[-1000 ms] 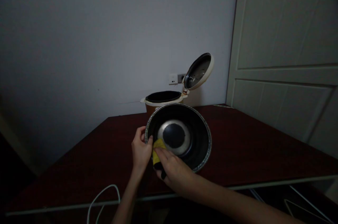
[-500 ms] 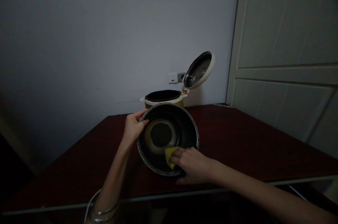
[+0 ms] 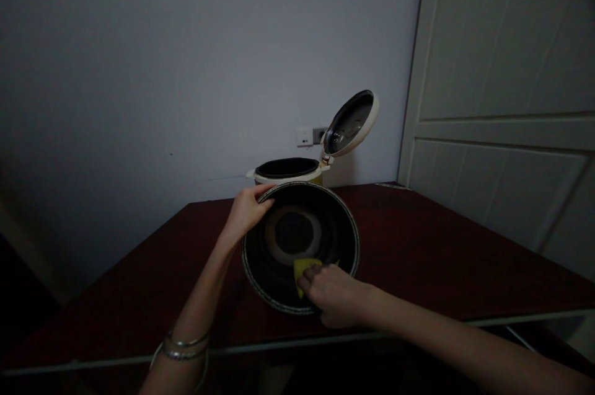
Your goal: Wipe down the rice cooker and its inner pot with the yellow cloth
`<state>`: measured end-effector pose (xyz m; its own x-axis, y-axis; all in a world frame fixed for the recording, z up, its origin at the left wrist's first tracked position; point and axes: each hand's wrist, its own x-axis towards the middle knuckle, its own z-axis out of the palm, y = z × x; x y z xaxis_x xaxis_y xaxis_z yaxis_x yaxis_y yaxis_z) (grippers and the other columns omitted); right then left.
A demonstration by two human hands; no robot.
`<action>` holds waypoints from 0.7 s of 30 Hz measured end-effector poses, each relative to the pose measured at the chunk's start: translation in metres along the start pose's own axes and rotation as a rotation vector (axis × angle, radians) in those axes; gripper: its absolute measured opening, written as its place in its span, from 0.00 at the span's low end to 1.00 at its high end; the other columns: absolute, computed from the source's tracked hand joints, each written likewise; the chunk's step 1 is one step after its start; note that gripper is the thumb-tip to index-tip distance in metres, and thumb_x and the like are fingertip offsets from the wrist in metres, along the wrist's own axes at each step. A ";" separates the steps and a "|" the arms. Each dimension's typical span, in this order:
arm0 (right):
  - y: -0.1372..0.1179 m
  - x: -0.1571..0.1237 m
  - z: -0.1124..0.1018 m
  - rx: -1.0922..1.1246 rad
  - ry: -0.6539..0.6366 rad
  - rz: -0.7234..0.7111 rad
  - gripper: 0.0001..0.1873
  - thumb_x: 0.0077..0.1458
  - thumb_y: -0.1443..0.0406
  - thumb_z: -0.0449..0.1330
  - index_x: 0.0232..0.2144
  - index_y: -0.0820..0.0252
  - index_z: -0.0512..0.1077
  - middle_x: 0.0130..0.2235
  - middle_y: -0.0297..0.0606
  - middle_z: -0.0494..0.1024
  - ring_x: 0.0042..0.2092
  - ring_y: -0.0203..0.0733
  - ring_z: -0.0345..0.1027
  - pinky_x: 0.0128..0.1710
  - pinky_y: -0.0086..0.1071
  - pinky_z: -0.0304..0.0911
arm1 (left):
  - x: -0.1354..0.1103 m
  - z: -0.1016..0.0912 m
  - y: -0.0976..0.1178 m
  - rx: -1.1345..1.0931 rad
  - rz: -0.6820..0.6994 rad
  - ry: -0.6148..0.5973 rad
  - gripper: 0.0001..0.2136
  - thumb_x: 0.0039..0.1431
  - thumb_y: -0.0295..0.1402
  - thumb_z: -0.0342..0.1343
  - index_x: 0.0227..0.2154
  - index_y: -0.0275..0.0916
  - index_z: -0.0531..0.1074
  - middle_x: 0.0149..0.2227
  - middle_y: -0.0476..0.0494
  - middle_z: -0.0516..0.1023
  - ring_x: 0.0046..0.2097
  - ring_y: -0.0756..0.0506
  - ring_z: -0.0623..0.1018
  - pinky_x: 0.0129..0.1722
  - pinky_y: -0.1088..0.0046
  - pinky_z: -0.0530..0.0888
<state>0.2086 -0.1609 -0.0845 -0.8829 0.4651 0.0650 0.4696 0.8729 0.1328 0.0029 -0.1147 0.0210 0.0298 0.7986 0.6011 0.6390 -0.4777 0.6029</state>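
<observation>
A dark round rice cooker inner pot (image 3: 294, 232) is tilted so that its opening faces me, just above or resting on the table; I cannot tell which. My left hand (image 3: 246, 212) grips its upper left rim, thumb on the inside and fingers behind. Inside the lower part of the pot, my right hand (image 3: 337, 296) is closed on a yellow cloth (image 3: 305, 272) pressed against the wall. Behind the pot stands the rice cooker (image 3: 316, 179), its lid (image 3: 352, 124) raised to the right.
The dark red table (image 3: 432, 246) runs back to a pale wall (image 3: 195, 60). A white wall socket (image 3: 304, 136) sits behind the cooker. On the right is a white panelled door (image 3: 502, 72). The table's front edge (image 3: 260, 350) lies below my forearms.
The pot has shifted slightly right and turned a little, its rim now further over the cooker. My left hand moved right and up with it. The right hand and cloth moved only slightly.
</observation>
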 end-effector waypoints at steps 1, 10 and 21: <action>-0.003 0.001 0.003 0.018 0.019 0.012 0.21 0.43 0.68 0.55 0.43 0.71 0.69 0.40 0.54 0.75 0.40 0.53 0.71 0.35 0.40 0.68 | -0.007 -0.001 -0.001 0.040 -0.016 0.022 0.19 0.47 0.26 0.56 0.45 0.40 0.76 0.42 0.43 0.80 0.42 0.42 0.78 0.46 0.65 0.72; -0.014 0.005 0.004 0.174 0.069 0.185 0.30 0.42 0.72 0.53 0.52 0.69 0.63 0.48 0.54 0.71 0.46 0.52 0.69 0.41 0.39 0.66 | -0.102 0.046 -0.016 -0.009 -0.193 0.282 0.26 0.48 0.26 0.54 0.53 0.40 0.67 0.49 0.41 0.76 0.50 0.41 0.75 0.50 0.66 0.70; 0.011 0.010 -0.004 0.336 -0.163 0.005 0.49 0.38 0.56 0.65 0.60 0.70 0.54 0.58 0.56 0.62 0.56 0.57 0.61 0.49 0.40 0.62 | -0.096 0.055 -0.021 -0.274 -0.274 0.656 0.20 0.42 0.24 0.53 0.42 0.31 0.75 0.43 0.39 0.79 0.45 0.41 0.78 0.49 0.63 0.72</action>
<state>0.2050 -0.1470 -0.0781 -0.8807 0.4635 -0.0974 0.4735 0.8576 -0.2008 0.0285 -0.1611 -0.0781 -0.6198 0.5614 0.5484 0.3417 -0.4360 0.8325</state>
